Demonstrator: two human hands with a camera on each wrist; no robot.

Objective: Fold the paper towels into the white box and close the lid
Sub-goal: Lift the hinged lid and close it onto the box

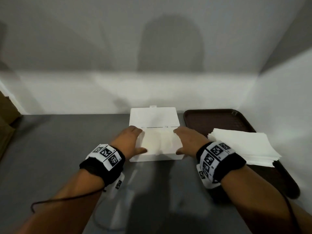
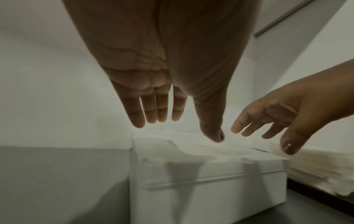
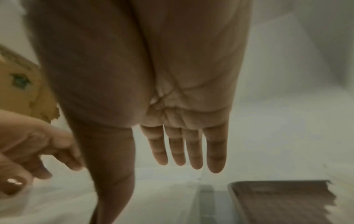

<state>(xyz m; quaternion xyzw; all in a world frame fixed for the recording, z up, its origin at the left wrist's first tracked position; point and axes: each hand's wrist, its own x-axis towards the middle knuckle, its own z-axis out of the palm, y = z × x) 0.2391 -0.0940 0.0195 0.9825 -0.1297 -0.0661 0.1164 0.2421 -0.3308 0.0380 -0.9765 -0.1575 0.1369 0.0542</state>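
The rectangular white plastic box (image 1: 156,157) sits at the middle of the grey counter (image 1: 50,141), near its back edge, with its hinged lid (image 1: 154,118) standing open against the white wall (image 1: 101,48). Folded white paper towels (image 1: 160,142) fill it to the rim, and in the left wrist view the top sheet humps up above that rim. The left hand (image 1: 129,142) and the right hand (image 1: 189,141) flank the towels, one at each short end of the box, fingers (image 2: 151,112) straight and released, gripping nothing (whether the palms actually press the paper cannot be told).

The likely trouble is the lid: if that raised sheet is not flattened, it could catch in the seam and keep the latch from seating, or spring up as the hands lift off.

Just right of the box, at the counter's right edge, a dark brown plastic tray (image 1: 219,119) carries a stack of unfolded white paper towels (image 1: 241,146). A brown cardboard box (image 1: 6,115) stands at the left edge. White walls close in the back and right.
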